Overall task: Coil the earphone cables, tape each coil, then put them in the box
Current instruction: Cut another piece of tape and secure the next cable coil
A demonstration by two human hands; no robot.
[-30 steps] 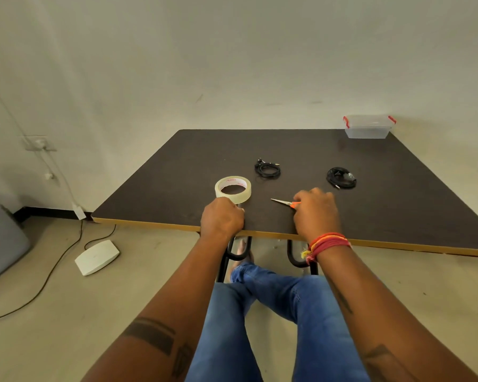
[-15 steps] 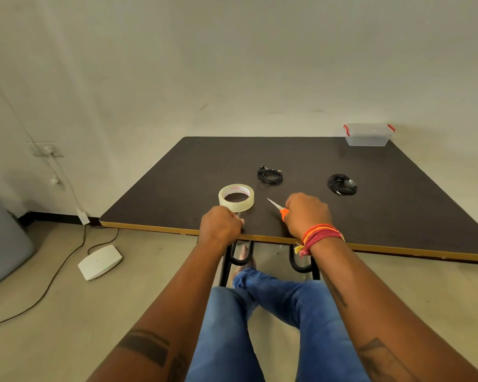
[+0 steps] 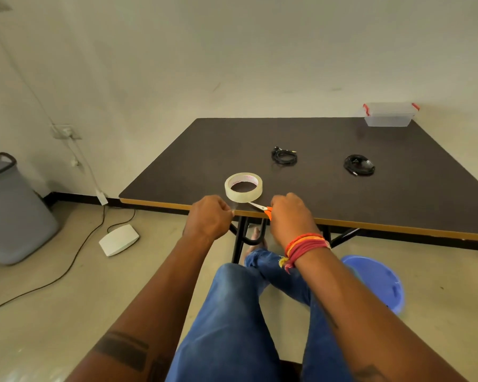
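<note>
- Nearest, at 6 o'clock, the left hand (image 3: pixel 209 215) is seen curled at the table edge (image 3: pixel 398 224), its fingertips pinched on what appears to be a strip of clear tape drawn from the roll; the strip itself is barely made out.
- Just to its right, the right hand (image 3: pixel 290 213) is closed round the orange handles of the scissors (image 3: pixel 261 207), whose blades are pointed toward 10 o'clock, at the base of the tape roll (image 3: pixel 243 187). Whether the blades are parted cannot be told.
- The tape roll is set flat just beyond both hands, at 12 o'clock from them.
- Further off, at 1 o'clock from the roll, the smaller earphone coil (image 3: pixel 284 155) is laid on the table; the larger coil (image 3: pixel 359 165) is well apart from it, at 2 o'clock from the roll.
- Farthest, at the back right corner, the clear box (image 3: pixel 388 118) with red clips is stood, its lid apparently on.
- Risks, as judged: the clear strip could fold onto itself or stick to the fingers once cut; the roll, held by nothing, could be dragged off the edge by the pull; a coil could spring loose when lifted for taping.
- Hidden or unclear: the fingers of both hands are turned away; whether either coil is already taped cannot be told; the box's contents are not visible.
</note>
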